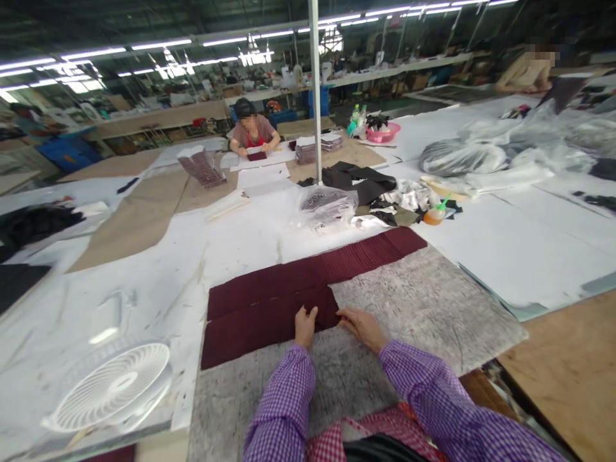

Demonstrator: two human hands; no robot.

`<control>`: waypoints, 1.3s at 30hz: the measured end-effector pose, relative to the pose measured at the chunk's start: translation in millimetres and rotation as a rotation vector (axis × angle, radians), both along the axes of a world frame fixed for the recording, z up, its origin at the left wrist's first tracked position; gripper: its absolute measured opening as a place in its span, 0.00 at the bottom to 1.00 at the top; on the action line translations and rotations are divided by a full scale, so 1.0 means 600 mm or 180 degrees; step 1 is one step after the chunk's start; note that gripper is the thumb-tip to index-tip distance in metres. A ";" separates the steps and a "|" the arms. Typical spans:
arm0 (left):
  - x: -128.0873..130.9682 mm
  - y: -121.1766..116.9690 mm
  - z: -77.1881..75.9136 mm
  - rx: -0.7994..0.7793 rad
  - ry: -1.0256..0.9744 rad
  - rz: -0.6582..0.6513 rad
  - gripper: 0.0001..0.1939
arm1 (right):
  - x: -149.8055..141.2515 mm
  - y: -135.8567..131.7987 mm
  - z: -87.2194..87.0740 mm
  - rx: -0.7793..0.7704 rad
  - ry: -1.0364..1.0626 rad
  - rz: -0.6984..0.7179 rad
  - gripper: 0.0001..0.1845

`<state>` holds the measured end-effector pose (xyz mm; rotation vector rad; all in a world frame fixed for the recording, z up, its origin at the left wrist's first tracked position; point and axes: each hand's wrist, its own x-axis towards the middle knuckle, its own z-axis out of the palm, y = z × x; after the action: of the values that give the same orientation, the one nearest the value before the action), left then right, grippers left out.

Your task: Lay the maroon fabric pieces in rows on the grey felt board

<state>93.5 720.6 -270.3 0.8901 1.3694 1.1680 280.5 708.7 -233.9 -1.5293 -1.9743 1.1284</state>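
In the head view, two bare hands work on a dark red pleated cloth (269, 327) that lies on a gray scratched board (423, 308). The left hand (305, 327) and the right hand (362, 328) are close together, with only a small gap between them, down near the person's body. Most of the cloth lies at 11 o'clock from the hands. Its long side runs from 8 o'clock up to 2 o'clock. The left hand is the nearer one: its fingers (302, 321) sit on top of the cloth, but it is hard to tell if they pinch it. The right hand is open and flat, and its fingertips (341, 319) just touch the cloth's right end. The cloth has thin, tight folds and looks like two long bands, one lying along the other, and the far band (370, 255) reaches out toward 2 o'clock. Each hand comes out of a purple checked sleeve (282, 404), and a red checked apron (370, 436) shows below. At 8 o'clock sits a round white fan (110, 388). At 12 o'clock, a clear plastic bag (327, 208) lies beside black cloth (359, 179). Far off at 11 o'clock, a co-worker (253, 128) sits bent over a small dark red piece (256, 156).
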 end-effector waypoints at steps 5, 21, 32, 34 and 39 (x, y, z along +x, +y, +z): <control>-0.001 0.002 -0.001 0.0110 0.0034 0.0005 0.12 | -0.023 -0.049 -0.014 -0.1052 0.0628 -0.0978 0.13; -0.008 0.004 -0.007 0.0102 0.0125 -0.0115 0.12 | -0.085 -0.013 -0.015 -0.1913 0.1257 -0.1978 0.12; -0.005 0.007 -0.010 -0.0072 0.0050 0.0044 0.13 | -0.059 0.009 -0.024 -0.1628 0.0886 -0.1621 0.13; -0.005 0.007 -0.010 -0.0090 0.0062 0.0045 0.13 | -0.055 0.008 -0.024 -0.1649 0.0835 -0.1571 0.13; -0.004 0.008 -0.009 -0.0115 0.0113 0.0040 0.13 | -0.054 0.013 -0.029 -0.1691 0.0685 -0.1514 0.12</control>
<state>91.2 725.6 -275.5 0.8812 1.4223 1.1383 247.9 716.5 -251.4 -1.8965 -1.1247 1.5842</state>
